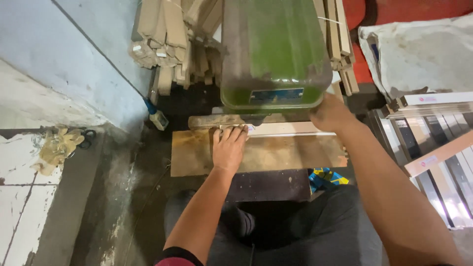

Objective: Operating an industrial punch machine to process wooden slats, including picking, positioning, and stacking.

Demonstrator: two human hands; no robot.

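- the left hand (229, 148) lies flat, palm down, on a worn wooden board (276, 155) that serves as the machine's work table; its fingers are stretched out, not curled around anything, and the fingertips press on the left end of a pale, narrow metal strip (288, 129).
- the strip lies across the back edge of the board, right under the lower rim of a green machine housing (273, 54).
- the right hand (331, 114) reaches to the right side of the housing, at the strip's right end; its fingers are hidden behind the housing, so i cannot tell whether they grip anything.
- bundles of cardboard corner strips (170, 39) lean against the blue wall behind.
- a stack of long aluminium profiles (438, 148) lies at the right.
- yellowish work gloves (58, 148) lie on the white ledge at the left.
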